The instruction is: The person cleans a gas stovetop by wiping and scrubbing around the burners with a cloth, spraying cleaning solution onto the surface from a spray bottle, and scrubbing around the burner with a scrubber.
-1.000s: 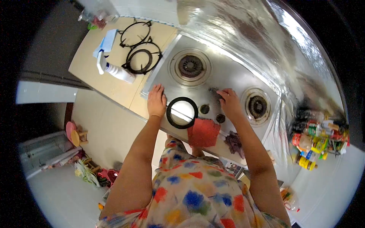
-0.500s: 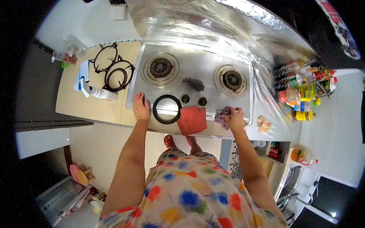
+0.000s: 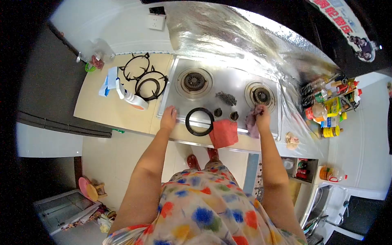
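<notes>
A crumpled purple cloth (image 3: 252,125) is bunched in my right hand (image 3: 263,116), close to the front of the right burner (image 3: 261,94). My left hand (image 3: 168,117) rests with fingers stretched out on the front left edge of the steel gas stove (image 3: 204,107). Just right of it lies a black ring (image 3: 189,125), partly over the stove's front edge. A red cloth (image 3: 224,134) touches the ring and hangs below the two black knobs (image 3: 218,112). Between the burners sits a dark steel-wool scrubber (image 3: 226,98). The left burner (image 3: 194,81) has no grate on it.
Black pot grates (image 3: 152,85) lie on the left counter beside a white spray bottle (image 3: 132,98) and a blue-white packet (image 3: 109,83). Foil (image 3: 228,36) lines the back wall. Bottles (image 3: 326,106) crowd the right side; a crumpled beige rag (image 3: 291,140) lies at the front right.
My right hand has lifted and moved the purple cloth from the stove's front edge back toward the right burner. My left hand stays at the stove's edge. The whole view has shifted.
</notes>
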The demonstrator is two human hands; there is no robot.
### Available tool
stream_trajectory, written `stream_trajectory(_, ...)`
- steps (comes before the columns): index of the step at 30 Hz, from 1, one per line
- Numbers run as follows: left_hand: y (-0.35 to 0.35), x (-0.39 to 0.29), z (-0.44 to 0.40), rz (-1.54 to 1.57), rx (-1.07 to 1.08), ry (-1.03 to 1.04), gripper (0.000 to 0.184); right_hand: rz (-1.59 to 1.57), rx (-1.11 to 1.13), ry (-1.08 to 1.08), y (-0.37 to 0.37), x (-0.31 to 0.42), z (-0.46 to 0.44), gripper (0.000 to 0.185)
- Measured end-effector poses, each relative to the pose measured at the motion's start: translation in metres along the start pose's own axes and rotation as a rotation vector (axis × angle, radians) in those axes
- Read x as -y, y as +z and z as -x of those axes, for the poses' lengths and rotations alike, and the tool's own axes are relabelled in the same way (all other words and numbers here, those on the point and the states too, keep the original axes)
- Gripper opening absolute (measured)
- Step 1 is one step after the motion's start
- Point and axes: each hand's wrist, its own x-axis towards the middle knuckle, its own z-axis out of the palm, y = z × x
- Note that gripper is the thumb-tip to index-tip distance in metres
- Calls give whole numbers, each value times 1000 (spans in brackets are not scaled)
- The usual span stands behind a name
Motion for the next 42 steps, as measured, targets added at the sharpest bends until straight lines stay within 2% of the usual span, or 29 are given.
stream_trajectory(2, -8, -9, 0, 68, 54, -120, 37, -17, -39, 71, 9, 45, -30, 38)
stream_trajectory(5, -12, -11, 1, -32, -51, 24, 34, -151, -54, 162, 39, 61, -86, 37)
stream_trajectory(7, -13, -10, 0, -42, -93, 59, 33, -344, -7, 165, 61, 74, -119, 39)
stream_trajectory(10, -16, -12, 0, -127, -114, 92, 32, -423, 30, 259, 90, 100, -146, 37)
stream_trajectory(11, -16, -15, -2, -161, -115, 102, 32, -63, -18, 140, 107, 69, -161, 34)
stream_trajectory(12, -15, -17, -3, -176, -131, 111, 33, 86, 47, 125, 115, 60, -166, 37)
stream_trajectory(14, -10, -19, -1, -204, -161, 122, 34, 135, 264, 84, 139, 15, -168, 42)
stream_trajectory(16, -5, -21, 1, -236, -208, 144, 37, 394, 463, 143, 155, 40, -153, 47)
stream_trajectory(17, -4, -22, 1, -254, -231, 158, 38, 568, 463, -84, 179, -7, -149, 51)
stream_trajectory(20, -1, -22, 0, -349, -224, 141, 42, 816, 497, -186, 189, -9, -129, 50)
stream_trajectory(21, -2, -24, 0, -353, -210, 128, 41, 728, 486, -119, 177, 21, -129, 48)
stream_trajectory(24, -7, -33, -1, -364, -190, 112, 40, 761, 625, -12, 153, 35, -151, 43)
stream_trajectory(25, -7, -34, -1, -365, -193, 116, 40, 708, 585, -89, 142, 36, -155, 38)
stream_trajectory(28, -4, -30, -1, -368, -202, 115, 43, 597, 851, 200, 118, 58, -175, 27)
stream_trajectory(29, -3, -28, -1, -368, -206, 114, 45, 599, 904, -1, 112, 33, -176, 24)
stream_trajectory(32, -5, -29, -1, -360, -192, 109, 45, 466, 1234, 447, 89, 72, -163, 24)
stream_trajectory(34, -4, -28, 0, -370, -206, 117, 45, 464, 1335, 7, 72, 72, -164, 24)
stream_trajectory(36, -3, -27, 0, -382, -215, 118, 45, 252, 1276, 68, 59, 77, -168, 24)
stream_trajectory(38, -2, -28, 1, -391, -214, 117, 45, -157, 1014, 612, 48, 85, -172, 22)
stream_trajectory(42, -5, -32, 1, -364, -192, 112, 43, -647, 882, 696, 45, 98, -189, 19)
